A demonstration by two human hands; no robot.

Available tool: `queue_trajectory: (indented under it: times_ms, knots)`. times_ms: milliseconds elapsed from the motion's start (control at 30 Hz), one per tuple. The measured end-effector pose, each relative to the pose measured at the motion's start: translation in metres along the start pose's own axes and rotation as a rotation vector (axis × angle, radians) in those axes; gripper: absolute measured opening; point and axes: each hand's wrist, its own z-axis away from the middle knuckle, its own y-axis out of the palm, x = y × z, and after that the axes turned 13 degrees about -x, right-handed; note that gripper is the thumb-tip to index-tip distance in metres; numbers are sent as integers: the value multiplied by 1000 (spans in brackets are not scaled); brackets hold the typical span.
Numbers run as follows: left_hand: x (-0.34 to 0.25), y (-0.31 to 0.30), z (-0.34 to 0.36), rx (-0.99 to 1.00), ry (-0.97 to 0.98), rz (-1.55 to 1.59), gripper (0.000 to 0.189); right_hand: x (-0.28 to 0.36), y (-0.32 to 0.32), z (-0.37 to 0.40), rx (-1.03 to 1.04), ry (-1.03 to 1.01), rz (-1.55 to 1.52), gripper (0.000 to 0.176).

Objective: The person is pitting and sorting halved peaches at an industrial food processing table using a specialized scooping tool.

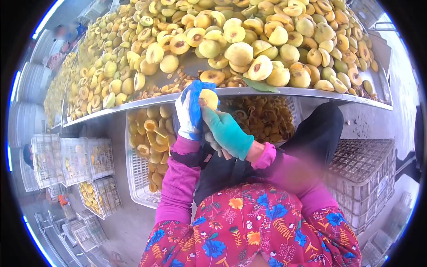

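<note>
My left hand [190,109], in a blue and white glove, is closed round a yellow peach [208,98] just in front of the metal table's edge. My right hand [229,133] wears a teal glove and is curled close below the peach, its thumb reaching up to the fruit. What its fingers close on is hidden behind the hand. Beyond both hands, halved peaches [180,43] with brown pit hollows are heaped on the metal table [231,92]. A green leaf [260,85] lies near the rim.
Under the table edge stand a white crate [141,178] of peach halves and a container of brownish peach scraps [262,118]. An upturned-looking pale crate [362,162] is at my right. Stacked crates [73,158] stand on the left floor, and a person [58,58] is at the far left.
</note>
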Motion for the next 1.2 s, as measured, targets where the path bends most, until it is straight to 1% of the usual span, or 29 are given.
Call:
queue_trajectory:
  times_ms: [33,67,100,133,200,233,267,333,367,400,467,500,533,567,600,633,667,733,800,833,867,933,967,1000,1067,1100,1133,1167,1200]
  knots:
    - [-1,-1,2,10,-125,81,40,0,-1,1,4,6,3,54]
    - [-4,-2,3,16,-248,163,41,1,-4,1,129,122,-112,53]
    - [-9,-4,5,28,-295,211,41,2,-7,1,254,240,-227,51]
    - [-13,-7,8,14,-296,207,41,0,-10,-5,264,248,-223,51]
    - [-19,-15,12,-55,-468,583,39,-9,-13,-18,746,600,-661,48]
    - [-17,-21,14,-74,-495,552,37,-10,-10,-16,798,607,-691,44]
    - [-15,-28,21,-196,-411,546,36,-12,-7,-13,808,617,-701,44]
    - [-7,-59,23,-162,-389,502,32,-12,-2,0,948,499,-651,44]
    - [-10,-86,21,-125,104,-164,29,-16,-12,2,900,475,-720,44]
    - [-12,-112,12,-75,610,-814,26,-24,-34,-4,786,528,-800,44]
    - [-10,-130,-13,-51,562,-1114,26,-36,-66,-11,305,571,-606,44]
    - [-6,-117,-26,-135,453,-1116,28,-39,-67,-10,296,568,-612,44]
    - [-20,-78,-37,-122,405,-1175,29,-30,-62,-4,178,502,-493,44]
    - [-36,-34,-43,-80,296,-1223,36,-25,-58,3,59,441,-374,45]
    - [-30,-4,-52,-57,314,-1365,51,-20,-57,6,52,433,-372,45]
    - [-24,20,-62,153,273,-1486,59,-12,-59,6,-26,257,-340,44]
    - [-11,38,-67,283,328,-1456,57,-7,-62,6,-108,88,-310,43]
    - [-8,45,-80,390,292,-1337,54,3,-71,4,-154,21,-348,41]
    - [19,25,-90,248,592,-1205,46,13,-67,3,-270,-255,-97,38]
    - [2,22,-82,248,558,-1208,25,19,-63,2,-277,-286,-43,35]
    - [1,17,-79,249,559,-1215,25,18,-59,-7,-273,-286,-49,35]
    - [0,6,-71,58,608,-937,22,10,-48,-24,-377,-733,250,34]
    - [-2,6,-66,0,587,-812,25,14,-42,-22,-404,-683,311,35]
    - [-5,6,-61,-3,586,-813,25,11,-39,-28,-401,-684,312,35]
    - [-17,12,-52,77,574,-935,38,7,-38,-41,-513,-848,471,35]
    - [-16,16,-50,103,441,-1022,40,6,-40,-44,-521,-849,473,35]
    - [10,15,-65,190,493,-1008,39,7,-42,-43,-521,-780,374,35]
    - [5,15,-75,254,296,-783,36,10,-44,-41,-518,-714,279,35]
    - [0,15,-80,314,105,-557,33,12,-44,-37,-518,-716,285,35]
